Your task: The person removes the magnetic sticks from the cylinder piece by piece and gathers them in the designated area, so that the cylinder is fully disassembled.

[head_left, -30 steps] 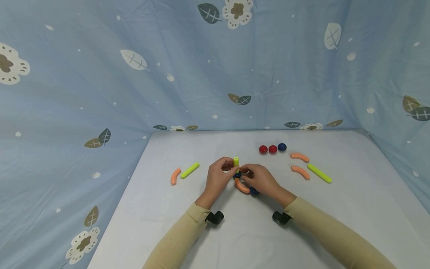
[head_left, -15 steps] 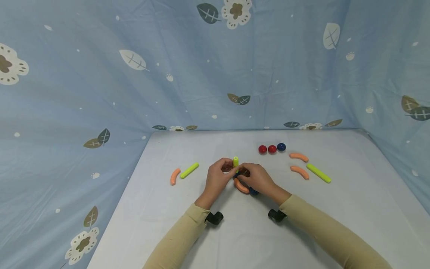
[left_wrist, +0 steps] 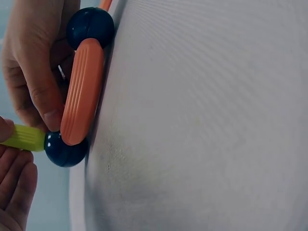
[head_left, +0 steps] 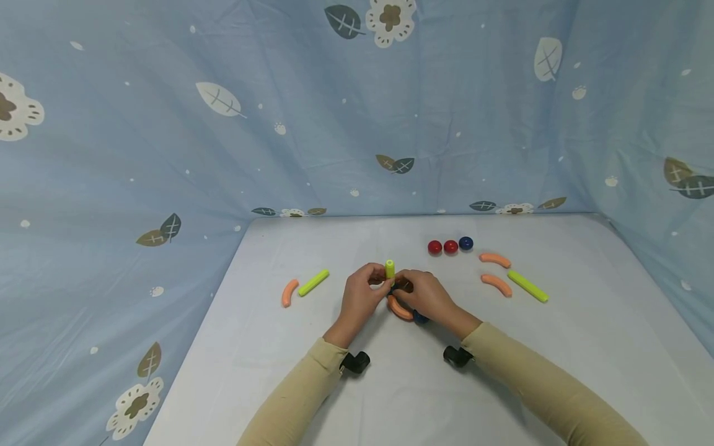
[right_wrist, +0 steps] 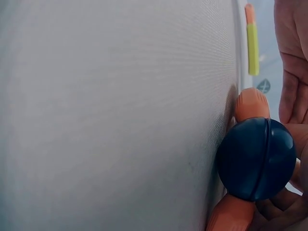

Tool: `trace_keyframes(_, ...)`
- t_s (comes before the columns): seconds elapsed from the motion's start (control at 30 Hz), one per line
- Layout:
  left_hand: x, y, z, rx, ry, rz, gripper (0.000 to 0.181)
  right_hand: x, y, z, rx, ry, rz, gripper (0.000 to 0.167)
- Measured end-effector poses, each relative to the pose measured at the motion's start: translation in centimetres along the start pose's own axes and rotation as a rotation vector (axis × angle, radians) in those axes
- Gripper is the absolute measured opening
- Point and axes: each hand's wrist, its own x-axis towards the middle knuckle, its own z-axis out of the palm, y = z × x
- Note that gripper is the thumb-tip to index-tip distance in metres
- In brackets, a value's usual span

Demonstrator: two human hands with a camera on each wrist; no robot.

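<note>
1. My left hand (head_left: pixel 359 296) pinches a yellow-green stick (head_left: pixel 390 269), upright atop a navy ball (left_wrist: pixel 65 154) down by the white surface (head_left: pixel 401 396).
2. My right hand (head_left: pixel 431 298) has edged inward over the past second, pinching that ball and mostly hiding it from the head view.
3. An orange arc (head_left: pixel 399 309) links it to a second navy ball (head_left: pixel 421 318).
4. The shift likely steadies the joint; whether the stick is fully seated, I cannot tell.

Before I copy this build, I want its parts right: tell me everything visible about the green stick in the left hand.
The green stick looks plastic, yellow-green and straight, with lengthwise ribs and a paler mark on its top end. It stands nearly upright, pinched by the left hand, its lower end against a blue ball.
</note>
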Motion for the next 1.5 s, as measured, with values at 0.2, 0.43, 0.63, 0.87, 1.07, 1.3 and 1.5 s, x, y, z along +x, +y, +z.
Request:
trace_keyframes(0.2,-0.2,0.2,0.1,0.035,0.013,0.025,0.019,0.1,-0.1,0.0,-0.005,-0.001,0.009,0.024)
trace_keyframes(0.43,-0.2,0.3,0.0,0.056,0.047,0.074,0.018,0.1,-0.2,-0.1,-0.008,-0.004,0.013,0.026)
trace_keyframes(0.63,0.3,-0.1,-0.7,0.048,0.107,0.099,0.018,0.0,-0.2,-0.2,0.014,-0.012,0.019,0.029)
trace_keyframes(0.87,0.7,-1.2,-1.8,0.085,0.111,0.045,0.018,0.0,-0.3,-0.2,0.026,-0.022,0.033,0.029)
trace_keyframes(1.07,0.8,-1.9,-3.0,0.103,0.115,-0.037,0.017,0.0,-0.2,-0.2,0.023,-0.021,0.024,0.029)
trace_keyframes(1.3,0.9,-3.3,-4.1,0.146,0.12,-0.073,0.018,0.1,0.0,0.0,0.015,-0.011,0.023,0.028)
trace_keyframes(1.5,1.1,-4.1,-4.9,0.204,0.117,-0.075,0.025,0.0,0.0,0.0,0.023,-0.011,0.028,0.028)
